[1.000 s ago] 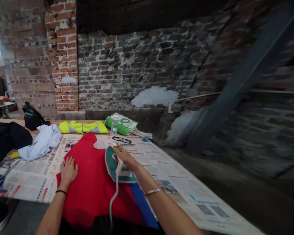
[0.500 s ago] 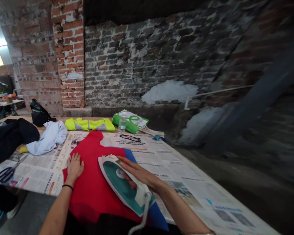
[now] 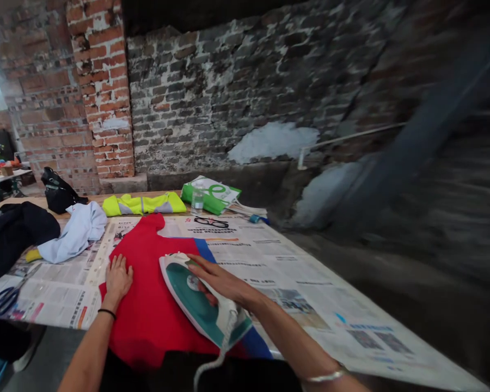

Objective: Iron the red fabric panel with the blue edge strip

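A red piece of cloth [image 3: 141, 294] lies flat over the table, with blue cloth [image 3: 255, 343] showing along its right side. My left hand [image 3: 119, 277] rests on the red cloth's left part, palm down with fingers stretched. My right hand [image 3: 218, 280] is wrapped round the handle of a white and teal clothes iron [image 3: 190, 296], whose soleplate faces down on the red cloth and partly over the blue edge. The iron's pale braided cord [image 3: 216, 359] runs toward my body.
Newspaper [image 3: 265, 261] covers the table. Scissors [image 3: 4, 299], dark clothing [image 3: 16, 234] and a pale blue garment [image 3: 75, 234] lie left. Toward the back are a yellow hi-vis garment [image 3: 151, 204], a glass [image 3: 196, 201], eyeglasses [image 3: 211, 222], a green-white bag [image 3: 218, 197] and a black bag [image 3: 59, 190].
The camera view has shifted a little, so the scene sits slightly further left. Both hands and the iron keep almost the same place on the cloth.
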`<state>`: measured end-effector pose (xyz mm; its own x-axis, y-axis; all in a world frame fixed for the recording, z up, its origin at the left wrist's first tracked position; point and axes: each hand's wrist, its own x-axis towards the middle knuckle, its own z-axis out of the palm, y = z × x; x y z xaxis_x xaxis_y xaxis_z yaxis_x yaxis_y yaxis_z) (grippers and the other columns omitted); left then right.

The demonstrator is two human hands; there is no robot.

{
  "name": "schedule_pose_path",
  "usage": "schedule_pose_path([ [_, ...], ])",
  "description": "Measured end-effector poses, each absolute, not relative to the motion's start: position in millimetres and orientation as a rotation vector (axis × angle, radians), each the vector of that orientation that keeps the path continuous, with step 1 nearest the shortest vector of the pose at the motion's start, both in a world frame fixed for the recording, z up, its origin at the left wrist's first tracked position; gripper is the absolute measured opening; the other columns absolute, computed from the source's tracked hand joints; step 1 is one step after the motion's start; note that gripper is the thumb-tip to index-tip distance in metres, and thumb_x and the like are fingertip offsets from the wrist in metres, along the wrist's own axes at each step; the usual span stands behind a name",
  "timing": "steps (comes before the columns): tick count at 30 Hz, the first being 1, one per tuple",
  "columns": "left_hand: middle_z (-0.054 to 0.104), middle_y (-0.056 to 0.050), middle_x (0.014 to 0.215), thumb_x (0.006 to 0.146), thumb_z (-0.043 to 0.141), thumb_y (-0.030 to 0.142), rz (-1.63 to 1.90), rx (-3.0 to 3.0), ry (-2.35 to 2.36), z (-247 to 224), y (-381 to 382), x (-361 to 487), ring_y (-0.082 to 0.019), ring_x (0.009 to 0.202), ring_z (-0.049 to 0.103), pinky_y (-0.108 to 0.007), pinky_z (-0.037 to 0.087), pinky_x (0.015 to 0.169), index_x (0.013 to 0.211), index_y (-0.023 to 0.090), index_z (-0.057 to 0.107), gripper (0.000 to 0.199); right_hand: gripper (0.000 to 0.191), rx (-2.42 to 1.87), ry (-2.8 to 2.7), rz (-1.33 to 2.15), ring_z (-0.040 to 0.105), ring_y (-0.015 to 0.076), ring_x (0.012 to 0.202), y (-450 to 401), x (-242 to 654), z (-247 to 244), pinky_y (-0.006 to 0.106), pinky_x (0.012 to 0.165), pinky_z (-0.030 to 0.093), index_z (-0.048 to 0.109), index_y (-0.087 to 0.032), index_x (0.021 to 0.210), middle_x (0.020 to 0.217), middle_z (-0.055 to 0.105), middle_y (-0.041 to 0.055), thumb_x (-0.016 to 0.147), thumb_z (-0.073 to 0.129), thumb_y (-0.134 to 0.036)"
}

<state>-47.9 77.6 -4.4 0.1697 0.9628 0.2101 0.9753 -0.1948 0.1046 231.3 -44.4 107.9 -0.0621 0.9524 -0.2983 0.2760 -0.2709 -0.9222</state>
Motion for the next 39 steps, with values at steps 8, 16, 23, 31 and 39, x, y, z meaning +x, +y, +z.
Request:
schedule_pose_path([
  [8, 0.047, -0.019, 0.156, 0.099, 0.042, 0.024, -0.356, -2.399, -1.932, 8.7, 83.7, -47.1, -0.033, 0.15, 0.038, -0.056, 0.025, 0.124, 0.145, 0.01, 0.055, 0.05, 0.058, -1.766, -0.965, 1.087, 0.048, 0.0118, 0.039, -55.6, 280.2, 105.6, 0.022, 0.043, 0.044, 0.029, -0.017, 0.16, 0.054, 0.049, -0.0086, 0.106, 0.044, -0.032],
  [16, 0.044, -0.008, 0.161, 0.099, 0.045, 0.029, -0.301, -2.752, -1.667, 9.2, 101.9, 16.4, -0.026, 0.152, 0.034, -0.05, 0.027, 0.124, 0.149, 0.023, 0.05, 0.051, 0.061, -1.643, -0.969, 1.229, 0.046, 0.0105, 0.038, -59.8, 250.7, 111.0, 0.021, 0.041, 0.041, 0.036, -0.019, 0.157, 0.056, 0.05, -0.0083, 0.102, 0.055, -0.037],
  [23, 0.05, -0.01, 0.156, 0.104, 0.052, 0.039, -0.279, -2.922, -1.558, 10.9, 159.3, 73.8, -0.029, 0.148, 0.039, -0.059, 0.026, 0.123, 0.144, 0.023, 0.054, 0.043, 0.06, -1.677, -1.061, 1.247, 0.048, 0.0105, 0.041, -36.9, 235.3, 109.9, 0.022, 0.043, 0.043, 0.033, -0.022, 0.159, 0.059, 0.051, -0.0077, 0.104, 0.051, -0.038],
  [31, 0.043, -0.008, 0.162, 0.104, 0.042, 0.03, -0.258, -2.794, -1.727, 10.1, 189.6, 46.5, -0.03, 0.152, 0.033, -0.066, 0.024, 0.121, 0.148, 0.03, 0.05, 0.045, 0.064, -1.672, -1.116, 1.274, 0.05, 0.0112, 0.042, -38.7, 251.3, 100.1, 0.024, 0.044, 0.043, 0.029, -0.021, 0.16, 0.062, 0.051, -0.0068, 0.103, 0.049, -0.042],
  [39, 0.043, -0.009, 0.162, 0.1, 0.047, 0.043, -0.287, -2.722, -1.667, 7.7, 156.5, -0.6, -0.029, 0.153, 0.032, -0.054, 0.022, 0.125, 0.146, 0.024, 0.054, 0.05, 0.063, -1.635, -1.08, 1.305, 0.05, 0.0118, 0.041, -33.8, 256.7, 109.6, 0.024, 0.044, 0.044, 0.032, -0.023, 0.159, 0.064, 0.052, -0.0051, 0.102, 0.051, -0.041],
])
